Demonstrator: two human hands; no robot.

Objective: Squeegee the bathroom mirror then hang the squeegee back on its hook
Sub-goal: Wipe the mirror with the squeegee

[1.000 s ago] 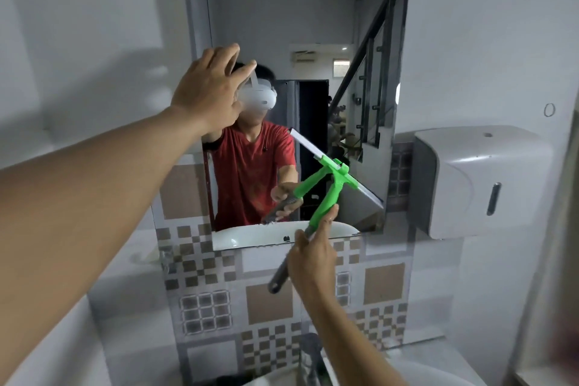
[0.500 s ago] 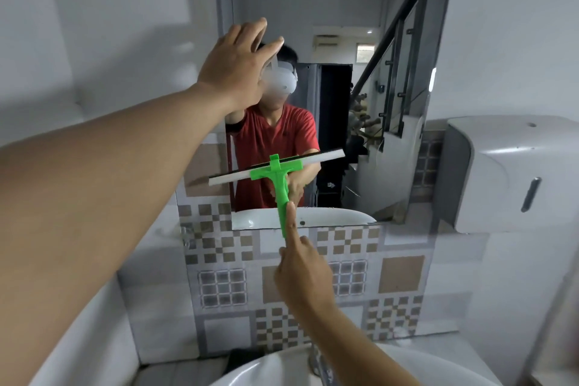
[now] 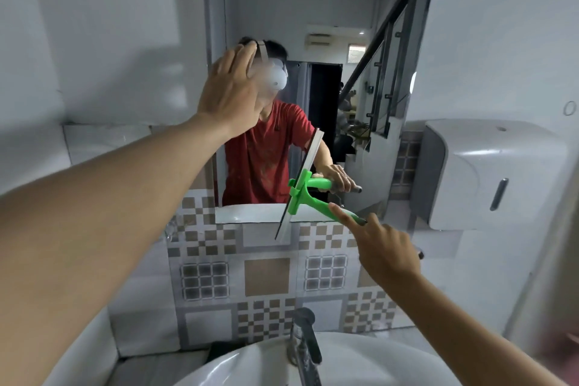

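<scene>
1. One bright green plastic squeegee (image 3: 302, 194) with a long pale blade lies against the lower edge of the rectangular wall mirror (image 3: 329, 9); the blade stands nearly upright, tilted a little, its lower end reaching past the mirror's bottom edge onto the tiled wall.
2. The right hand (image 3: 387, 249) grips the squeegee's handle, fingers curled around it and the index finger stretched along the green shaft toward the blade.
3. The left hand (image 3: 230, 97) rests flat on the mirror's left part, fingers together and extended.
4. Brown and grey checkered wall tiles (image 3: 266, 276) run beneath the mirror.
5. A grey plastic paper dispenser (image 3: 492, 172) hangs to the right.
6. A chrome tap (image 3: 305, 341) rises over the white ceramic basin (image 3: 360, 360) below.
</scene>
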